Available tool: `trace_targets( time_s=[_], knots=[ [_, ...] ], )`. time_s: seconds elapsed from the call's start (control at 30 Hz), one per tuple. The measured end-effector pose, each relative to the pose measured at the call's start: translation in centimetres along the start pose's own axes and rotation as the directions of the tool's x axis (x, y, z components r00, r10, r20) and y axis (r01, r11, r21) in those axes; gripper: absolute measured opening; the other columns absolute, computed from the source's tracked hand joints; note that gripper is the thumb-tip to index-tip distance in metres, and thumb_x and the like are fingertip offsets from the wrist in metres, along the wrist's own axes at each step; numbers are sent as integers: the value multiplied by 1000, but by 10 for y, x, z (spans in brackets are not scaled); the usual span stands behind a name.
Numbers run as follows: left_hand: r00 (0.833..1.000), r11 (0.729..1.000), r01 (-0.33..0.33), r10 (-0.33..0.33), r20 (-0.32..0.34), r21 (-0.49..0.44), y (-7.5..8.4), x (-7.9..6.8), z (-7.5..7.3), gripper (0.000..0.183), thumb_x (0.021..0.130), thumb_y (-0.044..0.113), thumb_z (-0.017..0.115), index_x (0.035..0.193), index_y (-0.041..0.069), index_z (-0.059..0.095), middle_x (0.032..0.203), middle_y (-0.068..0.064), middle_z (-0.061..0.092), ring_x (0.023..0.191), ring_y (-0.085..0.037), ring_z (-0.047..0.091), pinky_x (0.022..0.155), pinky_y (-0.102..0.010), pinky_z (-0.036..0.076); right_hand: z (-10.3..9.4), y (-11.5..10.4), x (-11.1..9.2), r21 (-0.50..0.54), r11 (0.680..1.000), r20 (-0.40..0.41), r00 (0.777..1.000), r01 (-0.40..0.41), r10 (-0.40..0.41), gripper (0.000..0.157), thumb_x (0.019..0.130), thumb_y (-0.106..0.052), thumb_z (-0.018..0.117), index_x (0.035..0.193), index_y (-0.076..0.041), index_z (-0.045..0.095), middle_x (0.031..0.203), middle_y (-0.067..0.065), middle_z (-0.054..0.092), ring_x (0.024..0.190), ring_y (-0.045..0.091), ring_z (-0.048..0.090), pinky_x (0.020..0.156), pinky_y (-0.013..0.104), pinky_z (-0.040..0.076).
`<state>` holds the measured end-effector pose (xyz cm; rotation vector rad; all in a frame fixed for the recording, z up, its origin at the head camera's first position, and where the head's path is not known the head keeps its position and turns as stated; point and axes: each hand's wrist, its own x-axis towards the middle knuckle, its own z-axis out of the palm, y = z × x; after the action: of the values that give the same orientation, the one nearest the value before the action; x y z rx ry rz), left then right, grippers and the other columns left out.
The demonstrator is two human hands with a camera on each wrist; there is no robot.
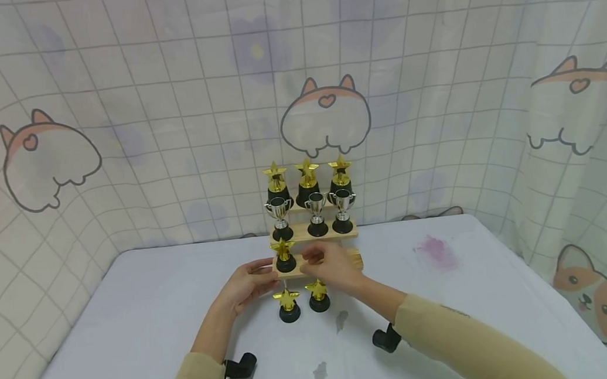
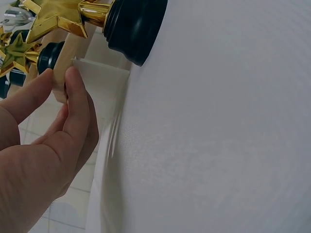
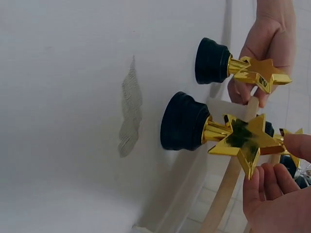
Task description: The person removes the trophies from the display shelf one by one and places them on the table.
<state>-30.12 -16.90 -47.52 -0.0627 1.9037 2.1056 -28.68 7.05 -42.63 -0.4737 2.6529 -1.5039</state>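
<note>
My left hand [image 1: 250, 284] pinches the left end of the lowest board of a tiered wooden display stand [image 1: 314, 232], thumb above and fingers below in the left wrist view. One gold star trophy [image 1: 284, 255] with a black base stands on that board near the left hand. My right hand [image 1: 331, 265] is over the same board, just right of this trophy. Its thumb and fingers [image 3: 273, 182] are bent and apart, with nothing visible held between them. Two more star trophies stand on the table in front, a left one [image 1: 289, 305] and a right one [image 1: 318, 296].
Silver cup trophies [image 1: 316, 214] line the middle board, and larger gold star trophies [image 1: 308, 183] stand on the top one. A white cloth covers the table [image 1: 148, 318], with grey patches [image 1: 320, 372] near the front and a pink stain [image 1: 437, 252] at right. A patterned curtain [image 1: 171, 105] hangs behind.
</note>
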Motion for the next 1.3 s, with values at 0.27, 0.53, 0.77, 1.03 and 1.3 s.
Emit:
trace_targets(
  time_s=[0.27,0.53,0.77,1.03,1.3],
  knots=[
    [1000,1000,-3,3,16,0,0,0,-1,55,97,-1,68,147,-6,46,131,-24,59,105,-25,68,97,-38,57,13,-7,7,23,1000,19,1000,-14,14,35,94,-13,76,126,-5,68,120,8,68,106,23,63,89,33,59],
    [1000,1000,-13,13,12,-10,0,0,-1,54,96,-1,68,146,-5,48,131,-24,60,105,-26,68,96,-38,58,23,-10,14,3,1000,13,1000,-8,8,38,95,-15,76,129,-3,65,123,9,67,111,25,62,95,37,57],
    [1000,1000,-17,17,14,-7,-2,2,-2,53,97,-2,67,146,-6,47,130,-24,60,104,-26,68,96,-38,58,28,-12,15,5,999,9,999,-40,40,33,94,-16,77,123,-4,64,117,7,66,106,23,61,92,36,57],
    [1000,1000,-16,16,11,-4,-2,0,-2,53,97,-2,66,147,-5,47,130,-24,60,105,-27,68,96,-38,58,33,-12,17,2,999,-9,999,-53,53,35,93,-17,79,122,-4,64,111,6,65,100,21,61,86,34,59],
    [999,1000,-21,21,28,0,-2,1,-3,54,98,-1,65,148,-7,45,131,-24,60,106,-25,68,97,-38,57,40,-17,18,2,997,-35,996,-77,77,41,92,-17,80,127,-2,65,116,9,69,101,22,63,89,35,59]
  ],
)
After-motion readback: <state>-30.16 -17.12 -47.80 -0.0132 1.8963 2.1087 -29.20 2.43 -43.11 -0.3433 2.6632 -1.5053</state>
